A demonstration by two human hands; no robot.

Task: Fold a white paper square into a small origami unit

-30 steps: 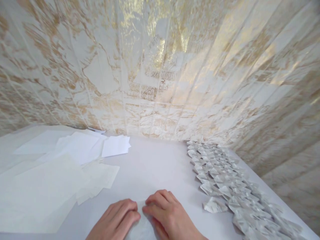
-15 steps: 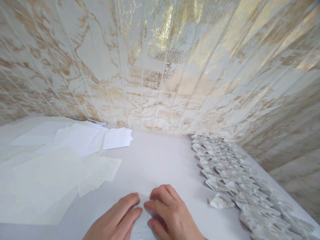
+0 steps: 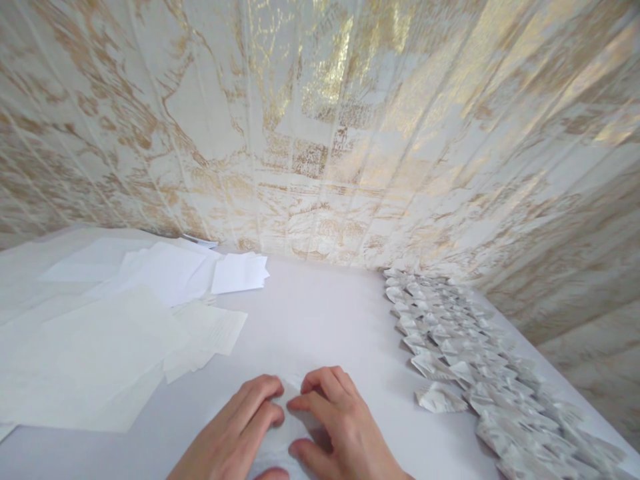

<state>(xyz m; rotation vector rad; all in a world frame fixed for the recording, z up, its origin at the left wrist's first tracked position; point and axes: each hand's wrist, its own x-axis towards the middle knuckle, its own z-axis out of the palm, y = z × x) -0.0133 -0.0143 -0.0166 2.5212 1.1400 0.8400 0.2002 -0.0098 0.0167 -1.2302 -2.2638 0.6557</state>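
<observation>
At the bottom middle of the head view, a small piece of thin white paper (image 3: 281,437) lies on the table between my hands, its lower part cut off by the frame. My left hand (image 3: 245,427) holds its left side with bent fingers, the thumb low near the frame's edge. On the other side, my right hand (image 3: 340,420) grips the paper with curled fingers and thumb. Exactly how the paper is folded under the fingers is hidden. Right of my right hand, one folded paper piece (image 3: 440,399) sits at the edge of many similar ones.
Rows of folded grey-white paper pieces (image 3: 470,347) cover the table's right side. Loose off-white sheets (image 3: 100,353) and whiter sheets (image 3: 160,270) overlap on the left, beside a small stack of white paper (image 3: 240,273). A gold-patterned wall (image 3: 320,153) rises behind the white table (image 3: 320,313).
My left thumb has moved down, away from the fingers, and my right thumb has shifted slightly left. Both hands stay at the paper. The view has shifted slightly.
</observation>
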